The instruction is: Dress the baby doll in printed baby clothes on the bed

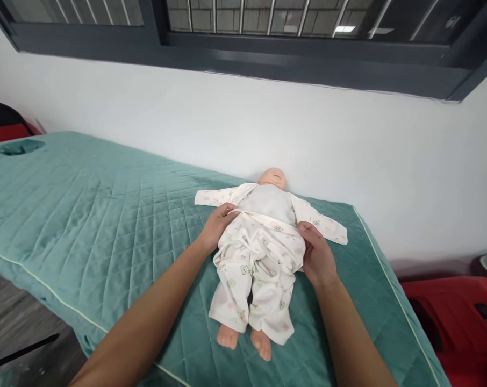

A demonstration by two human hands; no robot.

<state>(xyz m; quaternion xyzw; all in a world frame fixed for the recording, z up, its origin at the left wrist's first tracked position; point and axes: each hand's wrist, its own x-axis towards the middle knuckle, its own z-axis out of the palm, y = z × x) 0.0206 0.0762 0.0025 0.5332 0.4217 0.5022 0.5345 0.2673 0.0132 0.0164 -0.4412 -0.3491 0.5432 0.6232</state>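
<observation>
A baby doll (273,176) lies on its back, head toward the wall and bare feet toward me. It wears white printed pants (263,252) and a white long-sleeved top (322,219) spread open at the sides, with a pale grey torso (267,200) showing. My left hand (219,226) pinches the pants' waistband at the left hip. At the other hip my right hand (316,252) grips the same waistband between thumb and fingers. The band is stretched across the doll's belly. Some of my right fingers are hidden behind the cloth.
The doll lies on a quilted green bed cover (106,215) with a face hole (21,147) at the far left. Behind stands a white wall (187,115) under a dark-framed barred window (243,54). A red plastic object (457,322) is beside the bed at right.
</observation>
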